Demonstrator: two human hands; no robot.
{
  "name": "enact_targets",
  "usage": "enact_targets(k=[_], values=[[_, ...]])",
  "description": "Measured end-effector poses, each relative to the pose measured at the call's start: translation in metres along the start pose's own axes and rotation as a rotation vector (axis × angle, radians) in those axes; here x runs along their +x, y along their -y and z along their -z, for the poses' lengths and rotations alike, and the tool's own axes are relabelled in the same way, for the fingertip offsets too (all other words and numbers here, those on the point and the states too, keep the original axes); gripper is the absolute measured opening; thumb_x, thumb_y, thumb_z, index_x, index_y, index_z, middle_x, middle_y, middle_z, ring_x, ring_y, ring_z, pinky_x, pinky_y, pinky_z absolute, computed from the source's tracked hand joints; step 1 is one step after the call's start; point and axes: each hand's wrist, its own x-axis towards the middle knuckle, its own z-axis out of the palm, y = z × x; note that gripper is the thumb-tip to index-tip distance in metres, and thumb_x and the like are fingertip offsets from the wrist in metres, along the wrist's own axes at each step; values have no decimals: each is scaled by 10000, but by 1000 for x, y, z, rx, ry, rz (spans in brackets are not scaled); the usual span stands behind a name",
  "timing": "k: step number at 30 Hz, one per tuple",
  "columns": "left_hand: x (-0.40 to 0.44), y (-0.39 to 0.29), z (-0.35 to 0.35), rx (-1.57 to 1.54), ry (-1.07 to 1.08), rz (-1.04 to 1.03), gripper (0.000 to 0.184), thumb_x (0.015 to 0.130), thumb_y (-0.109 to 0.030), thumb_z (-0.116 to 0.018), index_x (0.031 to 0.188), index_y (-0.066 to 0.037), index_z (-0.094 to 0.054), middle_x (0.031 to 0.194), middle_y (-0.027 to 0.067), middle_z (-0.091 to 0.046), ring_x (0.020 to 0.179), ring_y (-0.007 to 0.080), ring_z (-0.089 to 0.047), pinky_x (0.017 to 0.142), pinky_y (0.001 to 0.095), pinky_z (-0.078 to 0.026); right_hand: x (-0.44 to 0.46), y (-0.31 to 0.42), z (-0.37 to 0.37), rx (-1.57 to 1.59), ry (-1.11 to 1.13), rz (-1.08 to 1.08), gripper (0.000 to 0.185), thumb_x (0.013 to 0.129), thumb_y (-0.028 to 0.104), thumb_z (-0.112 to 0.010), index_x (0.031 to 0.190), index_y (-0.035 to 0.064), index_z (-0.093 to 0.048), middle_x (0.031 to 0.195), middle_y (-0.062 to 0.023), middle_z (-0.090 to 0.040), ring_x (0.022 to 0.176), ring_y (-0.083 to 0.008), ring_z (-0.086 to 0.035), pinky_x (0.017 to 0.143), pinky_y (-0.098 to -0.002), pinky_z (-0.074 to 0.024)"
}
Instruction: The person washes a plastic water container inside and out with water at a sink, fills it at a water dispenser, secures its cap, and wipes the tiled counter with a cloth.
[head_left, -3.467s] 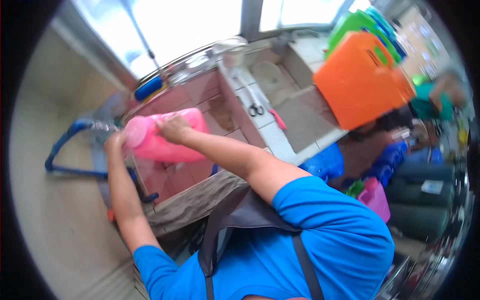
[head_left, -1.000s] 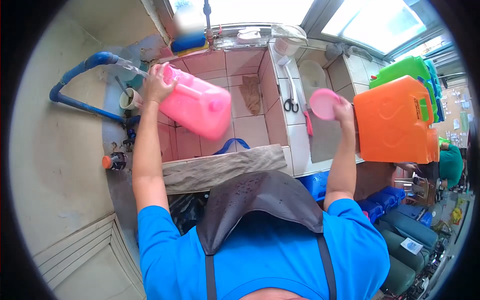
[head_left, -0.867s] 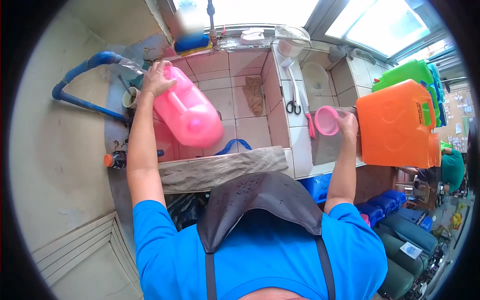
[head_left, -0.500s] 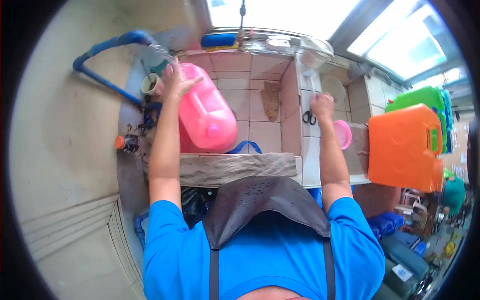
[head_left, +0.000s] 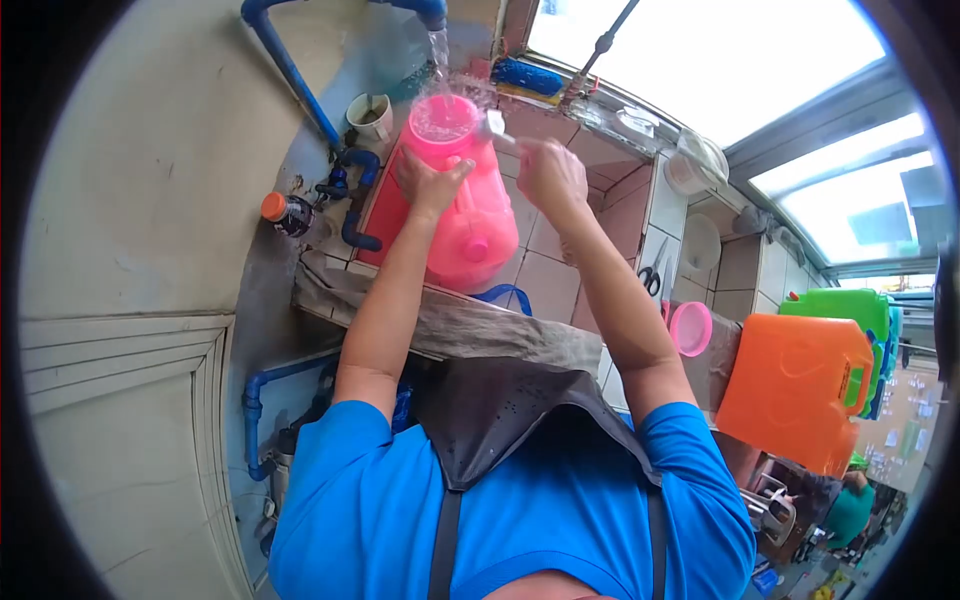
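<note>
Tiled basin [head_left: 545, 278], left hand [head_left: 434, 188] on jug [head_left: 482, 212], right hand [head_left: 553, 177] gripping brush [head_left: 497, 124]

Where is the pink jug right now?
In the head view, the pink jug is in the upper middle, over the left part of the tiled basin, its open mouth under water from the blue pipe, the left hand on it.

no legible text, dark marking [head_left: 846, 384] on orange jerrycan [head_left: 785, 385], too small to read
</note>
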Motion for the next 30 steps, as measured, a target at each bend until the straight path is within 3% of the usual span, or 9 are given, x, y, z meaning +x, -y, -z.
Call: enact_targets(k=[4, 6, 9, 15, 18, 20, 22, 27, 30], values=[[-2, 5, 6, -9, 50, 17, 1370, 623, -579, -851, 1561, 15, -48, 1577, 328, -148, 1481, 445, -152, 1214, 513, -163, 26, 10, -1, 10, -19, 25, 222, 856, 176, -591, 1018, 124, -732, 923, -219, -698, 911, -406, -675, 809, -482, -542], [1, 7, 7, -21, 42, 33, 1375, 620, -586, -851, 1562, 8, -44, 1580, 323, -144, 1482, 445, -151, 1214, 514, -163, 11, 29, 29, -103, 230, 50, 208, 843, 151, -589, 977, 82, -732, 946, -217, -702, 912, -409, -680, 821, -487, -543], [-6, 5, 0, -34, 20, -17, 1385, 613, -603, -851, 1568, -13, -39, 1586, 312, -143, 1483, 443, -150, 1214, 516, -159, -1, 49, 46, -131, 218, 55, 166, 807, 111, -609, 871, 48, -748, 894, -222, -718, 899, -379, -713, 802, -443, -571], [-3, -3, -1, 69, 20, 77, 1378, 610, -598, -849, 1568, -14, -49, 1592, 301, -140, 1490, 434, -133, 1215, 512, -146, 77, 47, 15, -205, 107, 109, 175, 817, 112, -621, 904, 40, -754, 960, -205, -728, 934, -345, -722, 811, -445, -575], [-9, -4, 4, -40, 22, 71, 1388, 600, -597, -853, 1569, -13, -50, 1594, 295, -144, 1490, 428, -140, 1214, 512, -145, 80, 84, 45, -254, 66, 198, 197, 839, 129, -609, 946, 56, -757, 1027, -200, -725, 955, -330, -722, 806, -428, -580], [-9, -6, 3, -42, 10, 58, 1402, 591, -606, -854, 1568, -5, -48, 1599, 287, -139, 1492, 420, -139, 1214, 510, -139, 78, 106, 56, -285, 154, 213, 218, 855, 153, -597, 977, 71, -758, 1067, -191, -723, 980, -317, -720, 810, -408, -581], [-10, -7, 2, -44, 4, 83, 1405, 587, -607, -855, 1567, -1, -51, 1600, 285, -142, 1493, 419, -139, 1215, 508, -138, 78, 114, 50, -327, 232, 237, 213, 802, 133, -623, 953, 45, -745, 957, -188, -732, 922, -340, -722, 774, -434, -583], [-10, -6, 5, -54, 11, 69, 1407, 585, -617, -850, 1565, 8, -57, 1601, 281, -152, 1495, 417, -132, 1217, 507, -130, 89, 106, 36, -261, 323, 372, 252, 780, 154, -653, 999, 58, -730, 1033, -180, -727, 990, -318, -711, 820, -425, -573], [-9, -7, 1, -55, 19, 19, 1406, 589, -618, -848, 1562, 17, -55, 1599, 286, -158, 1494, 415, -143, 1215, 510, -141, 80, 110, 75, -362, 310, 282, 233, 810, 159, -630, 987, 81, -760, 1056, -158, -734, 1005, -309, -715, 837, -418, -579]])
